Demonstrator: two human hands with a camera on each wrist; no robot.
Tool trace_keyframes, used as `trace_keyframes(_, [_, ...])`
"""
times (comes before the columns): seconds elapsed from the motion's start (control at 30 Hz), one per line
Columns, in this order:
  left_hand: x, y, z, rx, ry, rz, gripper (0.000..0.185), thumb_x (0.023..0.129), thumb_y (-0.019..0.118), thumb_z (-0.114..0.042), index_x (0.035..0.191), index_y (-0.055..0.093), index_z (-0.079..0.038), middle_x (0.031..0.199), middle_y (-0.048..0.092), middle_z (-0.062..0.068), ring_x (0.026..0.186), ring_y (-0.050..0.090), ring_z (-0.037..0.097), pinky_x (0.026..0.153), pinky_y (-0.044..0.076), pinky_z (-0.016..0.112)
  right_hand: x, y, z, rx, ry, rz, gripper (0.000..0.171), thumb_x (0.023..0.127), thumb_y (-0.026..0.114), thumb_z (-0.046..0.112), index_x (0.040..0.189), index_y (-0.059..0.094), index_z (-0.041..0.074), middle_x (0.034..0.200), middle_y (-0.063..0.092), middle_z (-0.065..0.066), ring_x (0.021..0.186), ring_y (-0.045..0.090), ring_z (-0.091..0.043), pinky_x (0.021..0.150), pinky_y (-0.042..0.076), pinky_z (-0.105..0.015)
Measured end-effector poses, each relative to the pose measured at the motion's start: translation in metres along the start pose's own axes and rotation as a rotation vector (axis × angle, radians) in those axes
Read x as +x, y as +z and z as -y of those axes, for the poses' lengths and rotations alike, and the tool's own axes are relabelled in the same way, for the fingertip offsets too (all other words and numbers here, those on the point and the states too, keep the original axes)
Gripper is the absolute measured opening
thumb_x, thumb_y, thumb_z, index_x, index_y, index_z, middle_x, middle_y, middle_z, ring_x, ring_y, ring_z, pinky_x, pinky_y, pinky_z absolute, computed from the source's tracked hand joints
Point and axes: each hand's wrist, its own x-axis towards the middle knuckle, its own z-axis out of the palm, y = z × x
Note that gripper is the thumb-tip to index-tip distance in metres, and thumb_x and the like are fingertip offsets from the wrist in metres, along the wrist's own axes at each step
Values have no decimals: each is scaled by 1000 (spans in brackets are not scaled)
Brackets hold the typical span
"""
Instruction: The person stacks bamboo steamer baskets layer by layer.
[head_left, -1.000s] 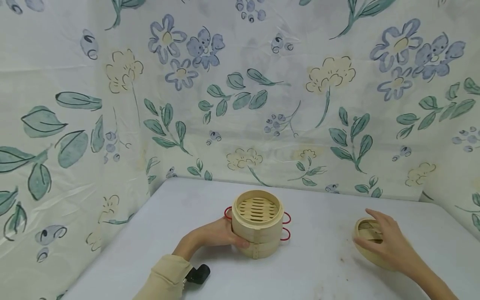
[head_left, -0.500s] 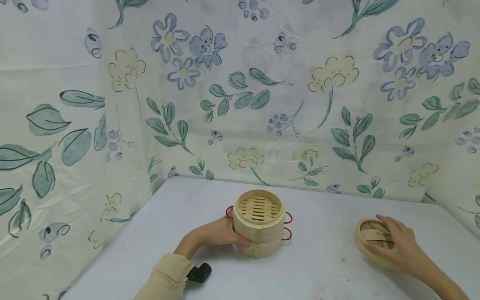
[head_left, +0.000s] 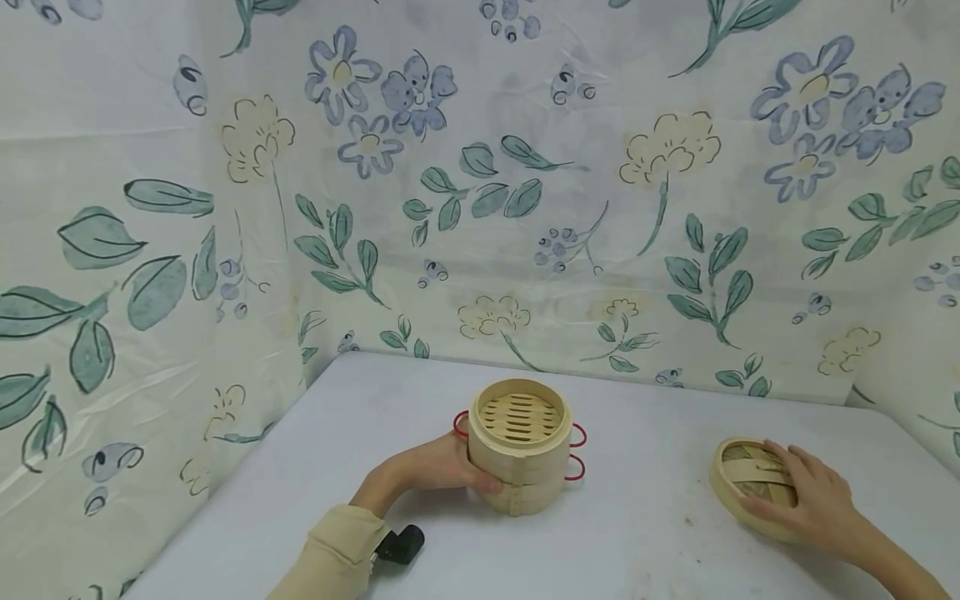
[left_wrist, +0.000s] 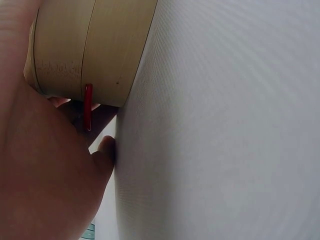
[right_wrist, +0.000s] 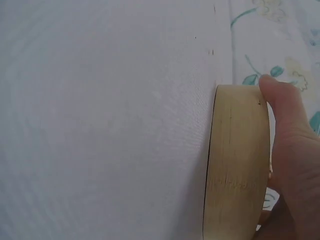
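Left hand (head_left: 438, 467): gripping the stacked bamboo steamer (head_left: 520, 444) at frame centre.
Right hand (head_left: 813, 500): lying on the woven lid (head_left: 738, 482), lower right, fingers curling over its rim.
Table (head_left: 637, 533): bearing both.

Looks like a staged recording corner rather than a lived-in room. Floral sheeting (head_left: 480, 183), printed with blue and cream flowers and green leaves, hung wrinkled as a backdrop on three sides. Pale, faintly stained desk (head_left: 645, 533) pushed tight into that corner. Only kitchenware on it: a two-tier bamboo steamer (head_left: 519, 446) with red wire handles and a woven steamer lid (head_left: 738, 483). Small black camera mount (head_left: 401, 544) strapped at a beige sleeve (head_left: 333, 557).
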Motion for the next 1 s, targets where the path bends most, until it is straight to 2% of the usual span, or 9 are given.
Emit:
trace_keyframes(0.23, [1,0,1,21,-13,-20,91,76,85,-24,150,33,-29,143,51,-10,137,41,14,118,22,46,0,-1,0,73,54,80,89,90,66,43,144,24,-14,137,17,-51,122,14,-68,90,19,-75])
trace_keyframes(0.47, [1,0,2,24,8,-15,92,76,85,-23,151,32,-28,144,50,-9,137,41,14,118,22,46,0,-2,0,63,51,71,89,89,66,43,142,26,-15,136,18,-50,121,17,-68,93,19,-74])
trace_keyframes(0.6, [1,0,1,21,22,-6,92,77,84,-22,152,32,-26,145,50,-8,137,41,15,118,22,47,2,-4,0,45,86,96,90,90,65,46,142,26,-16,137,19,-51,120,19,-69,91,21,-78])
trace_keyframes(1.0, [2,0,1,19,-5,-12,91,77,85,-24,151,32,-27,144,50,-8,136,41,14,118,23,46,5,-7,2,18,109,93,91,91,64,48,143,26,-17,137,24,-50,118,25,-68,88,27,-78])
